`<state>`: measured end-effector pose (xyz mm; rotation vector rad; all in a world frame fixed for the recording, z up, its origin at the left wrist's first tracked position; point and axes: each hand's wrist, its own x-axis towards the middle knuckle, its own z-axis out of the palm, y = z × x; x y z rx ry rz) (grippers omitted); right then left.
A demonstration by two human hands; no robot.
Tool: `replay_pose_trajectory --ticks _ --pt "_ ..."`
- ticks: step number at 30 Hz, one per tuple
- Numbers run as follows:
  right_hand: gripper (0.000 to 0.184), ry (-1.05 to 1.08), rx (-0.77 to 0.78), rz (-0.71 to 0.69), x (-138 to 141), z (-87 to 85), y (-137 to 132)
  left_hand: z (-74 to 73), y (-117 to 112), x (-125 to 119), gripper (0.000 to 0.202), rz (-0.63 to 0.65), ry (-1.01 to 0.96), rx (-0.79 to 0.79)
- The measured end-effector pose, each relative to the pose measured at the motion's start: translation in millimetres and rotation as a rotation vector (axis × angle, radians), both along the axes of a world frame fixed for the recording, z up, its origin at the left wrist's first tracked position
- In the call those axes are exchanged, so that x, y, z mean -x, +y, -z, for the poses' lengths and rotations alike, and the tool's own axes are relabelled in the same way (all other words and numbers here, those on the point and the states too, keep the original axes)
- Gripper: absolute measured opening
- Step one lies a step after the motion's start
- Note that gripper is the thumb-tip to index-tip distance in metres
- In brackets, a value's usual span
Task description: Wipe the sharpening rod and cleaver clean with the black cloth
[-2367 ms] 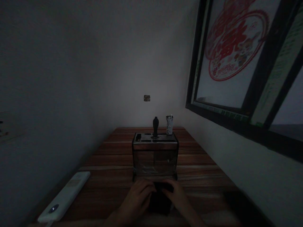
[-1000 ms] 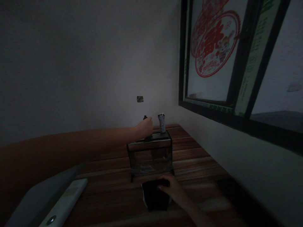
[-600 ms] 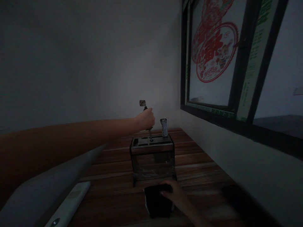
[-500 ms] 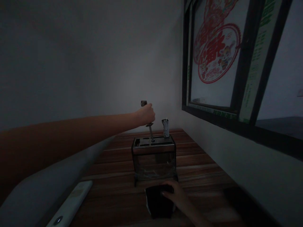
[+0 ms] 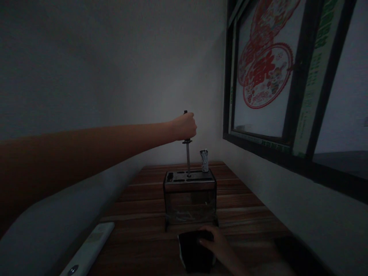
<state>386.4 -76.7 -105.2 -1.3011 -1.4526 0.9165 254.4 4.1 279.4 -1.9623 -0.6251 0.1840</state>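
My left hand (image 5: pixel 184 125) is closed around the dark handle of a sharpening steel (image 5: pixel 188 157), held upright. Below its guard, the slim metal rod runs down to a hole in the top of a knife block (image 5: pixel 190 186) with a see-through front. How far the rod reaches inside is too dark to tell. A silvery, crinkled upright piece (image 5: pixel 204 161) sticks up at the block's right end. Closer to me, my right hand (image 5: pixel 215 243) grips a black, flat, cloth-like piece (image 5: pixel 196 251) with a pale edge, thumb on top.
The block stands on a striped wooden table (image 5: pixel 138 209) against the walls. A long white object (image 5: pixel 89 249) lies at the left edge, and a dark flat object (image 5: pixel 299 255) at the right. A dark-framed window (image 5: pixel 258 140) with red decorations is on the right wall.
My left hand has risen and shifted right; the sharpening steel went from tilted to upright, with more rod showing above the block. My right hand keeps its hold on the black piece.
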Motion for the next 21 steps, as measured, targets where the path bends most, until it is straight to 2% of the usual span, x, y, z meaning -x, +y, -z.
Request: replay_pose_trajectory --ticks 3,7,9,11,12,14,16,18,21 --pt "0.027 0.011 0.0 0.01 -1 3.6 1 -18.1 1 1 0.022 -0.01 -0.084 -0.011" --pt "0.027 -0.002 -0.019 0.005 -1 6.4 3 -39.6 -1 21 0.018 -0.052 -0.148 -0.067" --pt "0.026 -0.006 -0.03 0.004 0 6.6 3 -41.3 -6 37 0.023 -0.068 -0.19 -0.068" --pt "0.025 -0.007 -0.044 0.011 1 6.2 3 -33.0 -12 53 0.041 -0.093 -0.27 -0.059" --pt "0.025 -0.011 -0.051 0.01 2 5.8 3 -24.8 -14 60 0.048 -0.112 -0.321 -0.052" --pt "0.025 -0.025 -0.068 0.011 3 3.9 2 -0.2 -19 73 0.047 -0.141 -0.408 -0.015" --pt "0.026 -0.036 -0.076 0.025 5 0.2 0 35.1 -24 81 0.038 -0.155 -0.498 0.071" --pt "0.025 -0.025 -0.079 0.056 6 -5.5 -1 81.0 -33 83 0.036 -0.137 -0.574 0.222" --pt "0.024 0.043 -0.067 0.047 6 -15.4 -3 167.1 -58 73 0.035 -0.066 -0.962 0.964"
